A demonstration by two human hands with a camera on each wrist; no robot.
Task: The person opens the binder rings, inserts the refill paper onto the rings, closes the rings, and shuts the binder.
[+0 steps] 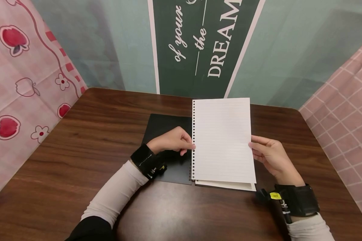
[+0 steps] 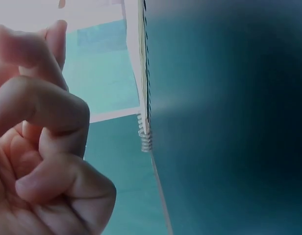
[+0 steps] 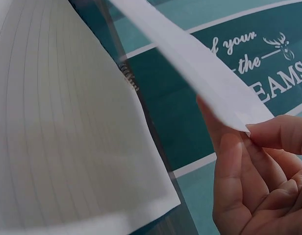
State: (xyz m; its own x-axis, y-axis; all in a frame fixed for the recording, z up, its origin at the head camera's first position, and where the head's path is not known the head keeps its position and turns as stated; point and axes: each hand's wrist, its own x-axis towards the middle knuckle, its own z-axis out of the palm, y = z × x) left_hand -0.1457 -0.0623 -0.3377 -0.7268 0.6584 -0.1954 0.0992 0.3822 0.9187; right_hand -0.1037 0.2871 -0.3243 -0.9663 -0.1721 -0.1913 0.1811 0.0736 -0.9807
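Note:
A white lined sheet (image 1: 223,140) with a row of punched holes down its left side is raised above an open spiral notebook. My left hand (image 1: 176,140) pinches the holed edge at mid-height. On the opposite edge, my right hand (image 1: 269,154) holds the paper between thumb and fingers; the right wrist view shows this pinch near a corner. Below the sheet, more lined pages (image 3: 77,137) lie in the notebook. Its dark cover (image 1: 173,170) is folded open to the left, partly behind the left hand. The metal coil (image 2: 145,134) shows at the spine.
The notebook lies on a dark brown wooden table (image 1: 169,211). A green lettered wall cloth (image 1: 196,80) hangs behind. Pink patterned cloths stand at the left (image 1: 15,83) and right (image 1: 350,134). Both wrists wear black straps with small cameras.

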